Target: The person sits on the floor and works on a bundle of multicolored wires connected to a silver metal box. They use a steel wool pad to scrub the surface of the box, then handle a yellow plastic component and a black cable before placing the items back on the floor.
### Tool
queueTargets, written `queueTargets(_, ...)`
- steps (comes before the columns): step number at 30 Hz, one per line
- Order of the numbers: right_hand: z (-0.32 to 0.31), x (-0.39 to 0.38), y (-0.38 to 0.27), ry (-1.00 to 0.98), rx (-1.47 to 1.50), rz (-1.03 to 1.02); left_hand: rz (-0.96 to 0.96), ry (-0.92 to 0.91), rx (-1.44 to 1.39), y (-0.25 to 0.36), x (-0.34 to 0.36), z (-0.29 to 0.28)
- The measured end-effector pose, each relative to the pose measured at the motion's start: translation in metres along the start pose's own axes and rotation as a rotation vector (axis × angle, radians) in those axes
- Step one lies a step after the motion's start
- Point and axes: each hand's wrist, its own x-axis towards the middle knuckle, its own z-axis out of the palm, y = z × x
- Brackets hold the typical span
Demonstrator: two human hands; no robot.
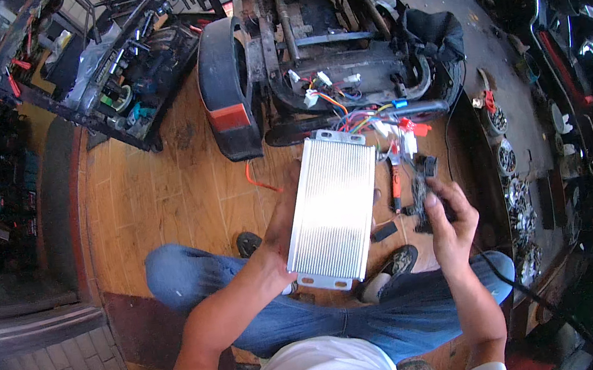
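My left hand [284, 240] grips the left side of a silver, finned motor controller [337, 206]. Its fingers are largely hidden under the metal case, which is held up over my lap. Coloured wires [359, 120] leave the controller's far end, some with white plugs and a red connector [415, 127]. To the right of the case, my right hand [451, 221] has its thumb and fingers bent together at a dark, blurred object [419, 191] whose kind I cannot make out. Orange-handled pliers [395, 183] lie between that object and the controller.
Ahead stands a vehicle frame [352, 91] with a black fender [227, 93] and more loose white plugs [311, 98]. A tool cart [124, 95] is at the far left. Several round metal parts [515, 194] line the right side. A small black block [384, 232] rests on the wooden floor [183, 177].
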Motion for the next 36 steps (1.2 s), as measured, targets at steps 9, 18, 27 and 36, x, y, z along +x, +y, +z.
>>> queueTargets(9, -0.001, -0.009, -0.018, -0.034, 0.085, 0.015, -0.008, -0.014, -0.071, 0.007, 0.002, -0.005)
queueTargets(18, 0.054, 0.023, -0.069, -0.312, -0.300, -0.787, 0.096, 0.121, 0.272, 0.000, 0.004, -0.033)
queueTargets(27, 0.076, 0.045, -0.057, -0.150, -0.321, -0.440, 0.073, 0.238, 0.290, -0.005, 0.002, -0.044)
queueTargets(36, 0.060, 0.052, -0.016, -0.301, -0.390, -0.477, 0.118, 0.172, 0.264, 0.002, 0.007, -0.050)
